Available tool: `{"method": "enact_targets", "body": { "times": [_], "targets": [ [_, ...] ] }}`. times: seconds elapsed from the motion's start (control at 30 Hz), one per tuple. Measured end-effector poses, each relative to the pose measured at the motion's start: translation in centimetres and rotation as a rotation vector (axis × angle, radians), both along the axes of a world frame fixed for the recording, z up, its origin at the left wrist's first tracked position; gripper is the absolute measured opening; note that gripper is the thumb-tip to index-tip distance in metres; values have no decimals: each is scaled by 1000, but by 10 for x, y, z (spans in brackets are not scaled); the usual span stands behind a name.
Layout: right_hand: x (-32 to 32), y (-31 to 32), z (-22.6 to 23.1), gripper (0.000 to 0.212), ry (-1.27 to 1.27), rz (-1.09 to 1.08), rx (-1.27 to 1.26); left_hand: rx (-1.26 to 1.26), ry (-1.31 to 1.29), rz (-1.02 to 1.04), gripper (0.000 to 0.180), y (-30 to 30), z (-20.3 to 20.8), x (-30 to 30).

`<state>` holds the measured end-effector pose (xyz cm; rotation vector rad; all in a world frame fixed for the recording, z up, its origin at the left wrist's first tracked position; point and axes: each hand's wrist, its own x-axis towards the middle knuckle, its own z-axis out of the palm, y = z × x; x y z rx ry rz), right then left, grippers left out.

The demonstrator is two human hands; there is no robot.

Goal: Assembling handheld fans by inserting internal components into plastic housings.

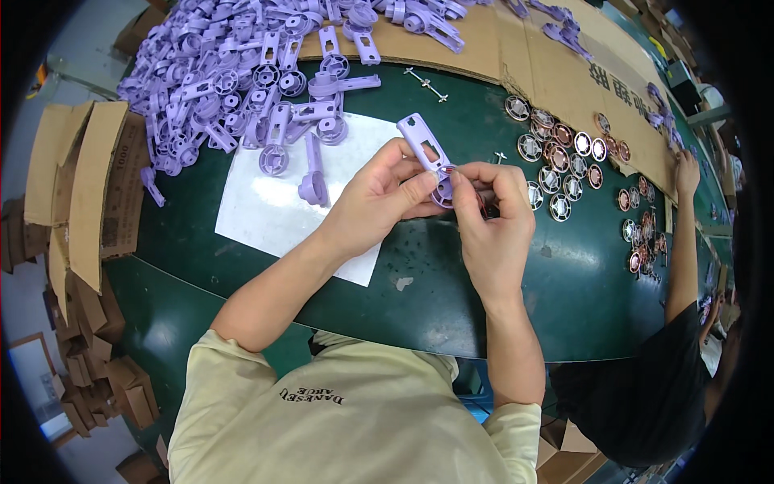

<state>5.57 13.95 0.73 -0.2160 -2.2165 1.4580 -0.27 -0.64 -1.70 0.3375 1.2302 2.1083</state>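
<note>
A lilac plastic part [416, 139], with a flat slotted arm and a round end, is held over the table in front of me. My left hand [379, 194] grips it, fingers behind and thumb on its face near the round end. My right hand [498, 222] is closed in a pinch against that round end, on a small shiny piece too covered to name. Something dark and coppery shows partly under the right fingers. Below my left hand lies a white sheet [262, 206] with a loose lilac part [313, 173] on it.
A big heap of lilac parts [193, 89] fills the far left. Copper and silver spoked discs [556, 157] lie to the right, with a thin metal piece [426, 85] farther back. Cardboard sheets [476, 44] edge the green table [435, 298]. A co-worker's arm [684, 250] reaches in at right.
</note>
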Motion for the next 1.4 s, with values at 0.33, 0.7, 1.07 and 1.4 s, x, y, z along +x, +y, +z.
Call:
{"method": "enact_targets", "body": {
  "times": [0.33,0.7,1.07,1.4],
  "targets": [
    [1,-6,-4,8,96,-23,64,90,-65,12,21,3,2,4],
    [-2,-10,-10,9,165,-80,84,52,-80,42,22,4,5,7],
    [0,-8,-9,10,58,-33,55,47,51,91,26,5,2,4],
    [3,-8,-5,8,64,-13,47,-36,202,68,26,3,0,4]
  ]
}}
